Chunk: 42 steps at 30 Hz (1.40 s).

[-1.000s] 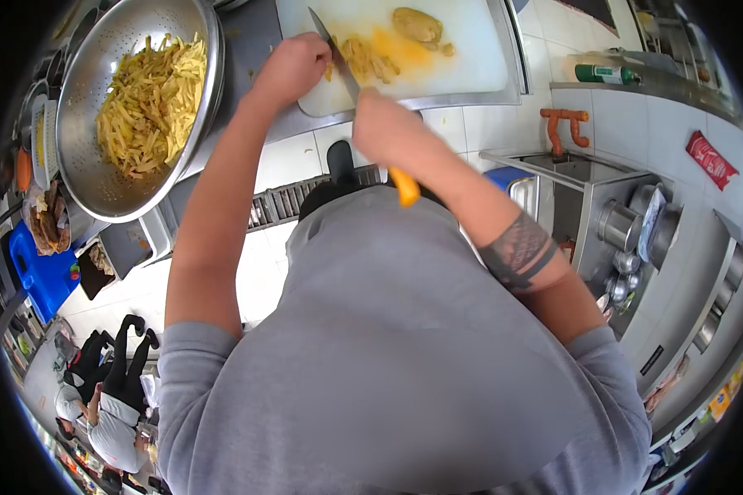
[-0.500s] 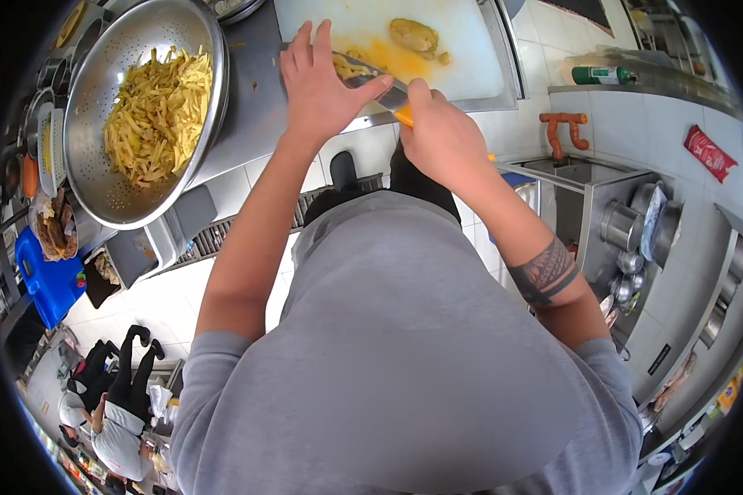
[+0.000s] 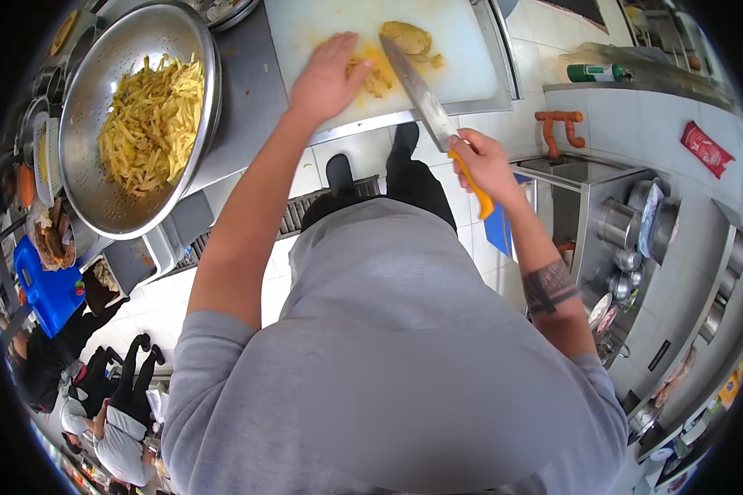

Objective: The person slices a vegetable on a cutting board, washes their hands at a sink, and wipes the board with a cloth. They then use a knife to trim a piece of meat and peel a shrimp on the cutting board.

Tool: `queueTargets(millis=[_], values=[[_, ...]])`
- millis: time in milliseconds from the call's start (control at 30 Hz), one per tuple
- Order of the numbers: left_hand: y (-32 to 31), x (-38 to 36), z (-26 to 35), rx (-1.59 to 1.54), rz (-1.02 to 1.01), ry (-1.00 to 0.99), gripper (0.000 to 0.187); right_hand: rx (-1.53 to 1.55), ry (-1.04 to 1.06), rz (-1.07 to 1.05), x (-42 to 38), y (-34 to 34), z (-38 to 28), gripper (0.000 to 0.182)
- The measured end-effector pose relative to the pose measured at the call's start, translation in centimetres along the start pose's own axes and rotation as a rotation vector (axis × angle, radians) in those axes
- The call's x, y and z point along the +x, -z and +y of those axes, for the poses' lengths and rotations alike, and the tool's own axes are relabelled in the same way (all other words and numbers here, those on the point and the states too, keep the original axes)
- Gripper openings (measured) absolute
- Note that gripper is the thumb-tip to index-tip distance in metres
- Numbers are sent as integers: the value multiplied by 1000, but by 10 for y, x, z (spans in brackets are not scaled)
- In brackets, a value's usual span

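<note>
The right hand [image 3: 480, 165] grips a knife [image 3: 428, 99] by its yellow handle; the long smooth steel blade runs from near right to far left, its tip over the white board [image 3: 462, 49]. The left hand [image 3: 330, 76] lies flat, fingers spread, on cut yellow strips [image 3: 376, 76]. Far left, a perforated metal colander [image 3: 82, 186] holds more strips.

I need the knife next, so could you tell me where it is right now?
The knife is in the right hand, blade lying on the cutting board beside the cut potato.
</note>
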<state>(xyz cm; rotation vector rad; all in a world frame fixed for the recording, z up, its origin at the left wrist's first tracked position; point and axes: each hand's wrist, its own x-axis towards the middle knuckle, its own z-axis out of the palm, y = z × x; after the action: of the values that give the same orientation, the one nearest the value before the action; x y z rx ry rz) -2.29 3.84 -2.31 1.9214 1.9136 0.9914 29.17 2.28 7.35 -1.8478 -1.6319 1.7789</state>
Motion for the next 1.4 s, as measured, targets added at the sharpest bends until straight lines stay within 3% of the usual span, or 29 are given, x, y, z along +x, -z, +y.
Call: queueTargets(millis=[167,233,367,433,567,633,700,733,800,833,900,933,967,1000,1033,1100,1167,1233,1300,1367,1400], values=[[-34,-1,36,-106,128,57,56,310,34,-94,39,-86,2,25],[-42,-2,39,-87,307,104,45,390,64,-107,42,-128,-13,24],[-7,6,12,-74,525,91,36,405,175,-130,26,-158,-60,23],[61,8,19,25,684,74,35,363,291,-199,11,-167,-94,23],[205,-6,40,47,800,267,33,247,612,-371,-23,-195,-156,27],[252,-20,-2,229,821,331,38,301,518,-516,-42,-199,-182,28],[286,-44,-85,629,616,438,41,284,462,-553,-44,-196,-187,27],[297,-57,-103,638,618,434,41,263,397,-589,-45,-195,-188,27],[315,-68,-121,1058,660,655,37,217,458,-524,-38,-183,-173,26],[315,-63,-94,1058,661,653,37,170,497,-454,-35,-172,-163,26],[286,-52,18,178,789,426,32,236,386,-362,-36,-141,-149,23],[258,-50,60,138,664,512,31,252,391,-290,-31,-128,-135,22],[217,-57,57,2,511,280,31,269,401,-220,-26,-115,-123,20],[184,-52,77,-149,275,345,34,297,324,-158,-27,-100,-122,19],[154,-45,66,-6,154,229,35,325,249,-94,-30,-86,-121,18],[87,-28,-11,42,192,241,36,314,250,-16,-26,-62,-106,18],[47,-9,-75,490,382,367,39,300,250,16,-29,-43,-92,19],[42,-1,-123,483,326,408,45,292,237,56,-36,-31,-76,20],[48,10,-121,470,265,440,52,249,161,96,-42,-22,-60,23],[68,10,-84,334,54,569,41,232,140,116,-43,-17,-42,24],[66,4,-76,332,51,562,41,244,126,134,-43,-17,-33,23]])
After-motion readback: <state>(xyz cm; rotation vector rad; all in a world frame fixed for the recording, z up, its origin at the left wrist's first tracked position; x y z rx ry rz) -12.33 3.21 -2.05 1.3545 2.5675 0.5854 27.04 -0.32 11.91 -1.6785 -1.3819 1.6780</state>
